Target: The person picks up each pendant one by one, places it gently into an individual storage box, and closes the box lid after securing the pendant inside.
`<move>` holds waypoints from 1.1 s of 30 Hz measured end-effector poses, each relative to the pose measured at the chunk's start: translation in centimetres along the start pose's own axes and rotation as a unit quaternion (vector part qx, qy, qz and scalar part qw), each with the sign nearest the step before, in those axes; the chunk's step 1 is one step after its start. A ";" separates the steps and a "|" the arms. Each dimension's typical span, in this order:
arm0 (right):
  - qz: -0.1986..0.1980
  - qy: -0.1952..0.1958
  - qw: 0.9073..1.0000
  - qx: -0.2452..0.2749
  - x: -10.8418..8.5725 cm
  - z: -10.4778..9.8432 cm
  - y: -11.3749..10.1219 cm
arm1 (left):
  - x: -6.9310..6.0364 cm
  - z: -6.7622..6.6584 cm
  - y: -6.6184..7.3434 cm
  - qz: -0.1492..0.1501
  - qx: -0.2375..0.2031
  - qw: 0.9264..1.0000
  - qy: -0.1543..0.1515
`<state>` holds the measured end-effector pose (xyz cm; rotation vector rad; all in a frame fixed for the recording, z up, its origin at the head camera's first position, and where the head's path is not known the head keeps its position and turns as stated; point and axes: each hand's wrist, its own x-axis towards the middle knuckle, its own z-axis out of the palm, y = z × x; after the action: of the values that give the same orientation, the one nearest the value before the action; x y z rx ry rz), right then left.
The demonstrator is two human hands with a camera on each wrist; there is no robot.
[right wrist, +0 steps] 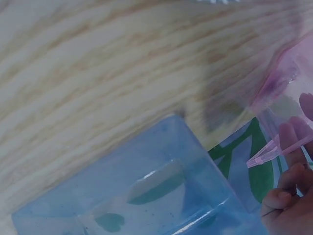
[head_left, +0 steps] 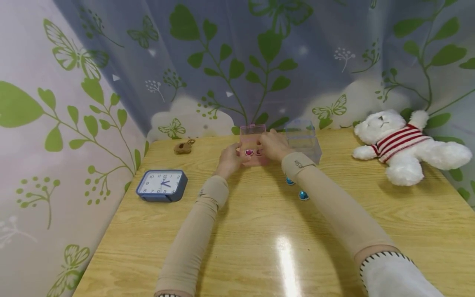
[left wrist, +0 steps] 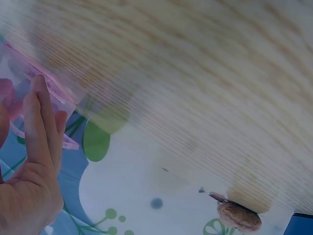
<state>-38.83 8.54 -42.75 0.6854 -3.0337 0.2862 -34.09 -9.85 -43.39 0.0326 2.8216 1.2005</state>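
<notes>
Clock point(head_left: 159, 183) and brown pendant point(head_left: 182, 148) rest on the worktop point(head_left: 237, 239); the left hand point(head_left: 228, 161), fingers straight, touches the lid-raised pink box point(head_left: 256, 162) holding red gems point(head_left: 249, 152); the right hand point(head_left: 275, 146) reaches into it, whether its fingers pinch anything unclear; then blue gems point(head_left: 304, 195), clear box point(head_left: 316, 151), white bear point(head_left: 406, 170).

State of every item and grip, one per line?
pink box: open
clear box: open
red gems: at pink box
blue gems: loose, outside
clock: face up
bear: lying down
brown item: lying loose
left grip: touching pink box
right grip: at pink box, hold unclear
</notes>
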 end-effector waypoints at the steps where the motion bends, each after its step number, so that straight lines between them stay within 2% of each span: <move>1: -0.001 -0.002 1.000 0.001 -0.1 0.0 0.0 | 0.0 0.0 0.0 -0.001 -0.004 1.000 -0.001; 6: -0.001 -0.006 0.999 0.040 -0.4 -0.3 -0.1 | -0.2 0.2 -0.1 -0.009 -0.015 1.000 0.001; 9: -0.002 0.004 0.994 0.106 -0.9 -0.8 -0.3 | -0.3 0.3 -0.3 -0.010 -0.015 1.000 0.004; 12: -0.002 0.021 0.983 0.182 -1.7 -1.7 -0.4 | -0.3 0.4 -0.4 -0.009 -0.013 1.000 0.001; 15: 0.002 0.048 0.967 0.249 -3.1 -2.9 -0.3 | -0.1 0.3 -0.5 -0.002 -0.007 1.000 0.001; 20: 0.019 0.083 0.942 0.325 -5.8 -5.1 1.1 | 0.3 0.0 -0.4 0.014 -0.015 1.000 0.004; 24: 0.037 0.097 0.929 0.354 -7.5 -5.9 3.0 | 0.4 0.0 -0.5 0.016 -0.022 1.000 -0.005; 33: 0.056 0.118 0.917 0.377 -9.4 -5.6 6.3 | 0.1 0.2 -0.9 0.022 -0.027 0.999 -0.003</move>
<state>-33.12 19.14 -38.86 0.4275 -2.6657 1.4639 -34.20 -10.34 -44.16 0.0936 2.7960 1.2843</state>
